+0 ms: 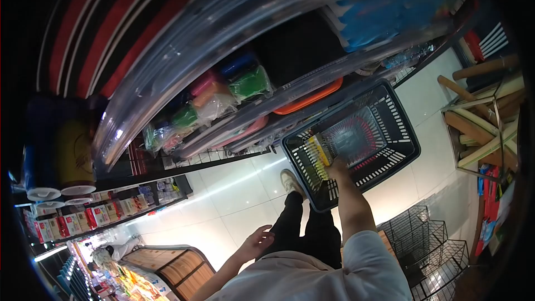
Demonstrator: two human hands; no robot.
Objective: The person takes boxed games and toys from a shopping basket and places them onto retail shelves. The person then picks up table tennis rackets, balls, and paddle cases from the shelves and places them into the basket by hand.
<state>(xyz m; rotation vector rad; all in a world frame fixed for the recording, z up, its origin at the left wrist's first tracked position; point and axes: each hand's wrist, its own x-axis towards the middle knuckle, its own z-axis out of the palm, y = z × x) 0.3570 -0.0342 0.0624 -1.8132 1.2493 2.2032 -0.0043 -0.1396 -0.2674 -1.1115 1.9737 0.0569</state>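
Note:
A dark plastic shopping basket [409, 134] with slotted sides is in front of me, below the shelves. My right hand [337, 168] reaches down inside it, closed at the end of a yellow package [319, 149]. The dim light hides part of its fingers, and I cannot make out what is in the package. Beyond the package, a round item with red and pale streaks [356, 134] shows at the basket's bottom. My left hand [258, 241] hangs by my hip, fingers loosely apart and holding nothing.
Shelves with clear fronts hold wrapped colourful rolls [223, 97] and blue packs [390, 17]. A rack of wooden rolling pins [482, 125] stands at right. Wire baskets [418, 245] are at lower right, and a wooden-slatted display [178, 270] at lower left. Pale tiles [234, 189] cover the floor.

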